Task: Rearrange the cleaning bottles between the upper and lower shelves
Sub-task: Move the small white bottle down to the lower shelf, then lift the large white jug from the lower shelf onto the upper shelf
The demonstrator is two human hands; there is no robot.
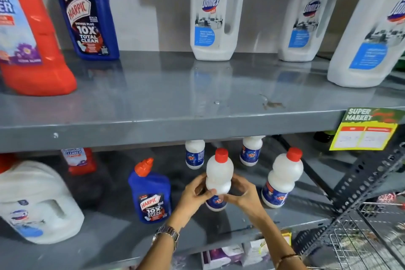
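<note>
On the upper shelf [153, 98], at the far left, stands an orange bottle [37, 55], cut off by the frame edge. Just right of it and further back is a blue Harpic bottle [85, 13]. Then comes a bare stretch of grey shelf, and after it three white Domex jugs: one near the middle [215, 13], one further right against the back wall [306, 22], and a third nearer the front at the right edge [370, 35]. A yellow and green price tag [368, 131] hangs from the shelf's front lip on the right.

On the lower shelf [105, 232], a large white jug [37, 201] sits at the left, with a small orange bottle [80, 160] behind it, partly hidden by the upper shelf. A second Harpic bottle [151, 193] with a red cap stands upright left of centre.

The left hand [195, 197], with a metal watch [166, 234] on the wrist, and the right hand [245, 195] both grip a small white bottle [219, 173] with a red cap, fingers wrapped round its lower half from either side. The bottle is upright; whether its base touches the shelf cannot be told. Behind it stand two like bottles, one [195, 155] to the left and one [252, 151] to the right, their tops hidden. A fourth red-capped bottle [282, 180] stands just right of the hands. A perforated metal upright [359, 180] and a wire basket [368, 245] fill the lower right corner.
</note>
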